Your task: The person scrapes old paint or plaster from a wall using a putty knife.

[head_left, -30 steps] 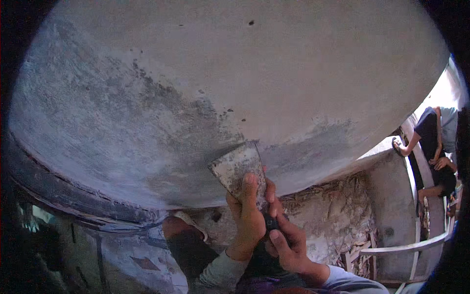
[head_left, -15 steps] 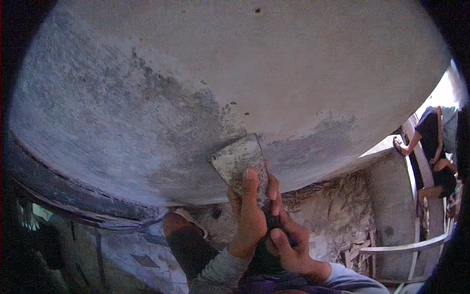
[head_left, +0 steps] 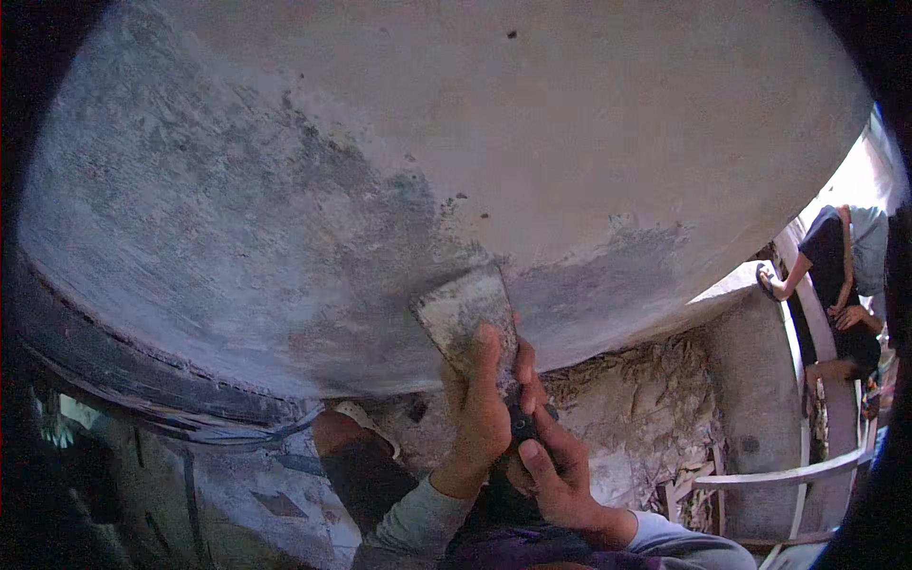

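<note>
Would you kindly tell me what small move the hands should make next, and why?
Perhaps push the flat scraper a little up the curved surface, since its broad edge faces a dark, mottled patch, and the left hand clasps it while the right hand holds its dark handle.

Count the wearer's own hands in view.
2: left hand on the scraper blade, thumb on its face; right hand lower, at the dark handle. Some fingers partly hidden.
</note>
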Demonstrator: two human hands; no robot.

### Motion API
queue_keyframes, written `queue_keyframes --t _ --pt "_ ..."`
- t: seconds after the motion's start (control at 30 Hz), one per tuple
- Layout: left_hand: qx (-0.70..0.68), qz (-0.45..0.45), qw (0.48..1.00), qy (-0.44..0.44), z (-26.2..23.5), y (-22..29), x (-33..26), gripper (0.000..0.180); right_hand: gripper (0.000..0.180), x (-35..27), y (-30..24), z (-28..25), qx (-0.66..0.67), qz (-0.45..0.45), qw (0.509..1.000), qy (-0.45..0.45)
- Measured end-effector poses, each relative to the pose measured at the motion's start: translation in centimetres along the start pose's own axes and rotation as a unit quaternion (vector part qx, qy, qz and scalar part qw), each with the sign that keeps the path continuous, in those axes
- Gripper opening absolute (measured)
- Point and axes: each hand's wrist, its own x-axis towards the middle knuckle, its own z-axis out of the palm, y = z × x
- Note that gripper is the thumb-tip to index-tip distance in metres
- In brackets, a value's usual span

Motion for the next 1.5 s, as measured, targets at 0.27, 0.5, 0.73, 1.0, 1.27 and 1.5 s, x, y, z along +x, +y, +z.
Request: queue_keyframes --t 0.27,0.5,0.73,1.0,1.27,1.5 --pt "0.039 0.014 0.999 -0.005 0.1 0.8 0.3 0.043 0.053 0.0 -0.4 0.6 0.101 0.092 0.991 -0.013" --pt "0.031 0.012 0.999 0.01 0.8 1.2 0.7 0.043 0.051 1.1 -0.9 1.2 0.085 0.051 0.995 0.004" --pt "-0.01 0.05 0.999 -0.007 -0.3 0.4 1.2 0.036 0.053 1.3 -0.5 1.2 0.173 0.058 0.983 -0.023" --pt "0.008 0.039 0.999 -0.008 -0.4 0.4 0.7 0.038 0.053 0.2 0.5 1.2 0.131 0.094 0.987 0.005" --pt "0.029 0.024 0.999 0.005 -0.3 0.4 0.6 0.047 0.05 0.2 -0.1 1.1 0.201 0.098 0.974 -0.034" --pt "-0.007 0.053 0.998 -0.032 -1.2 -0.1 1.2 0.036 0.05 0.9 0.5 1.1 0.198 0.092 0.975 -0.035"
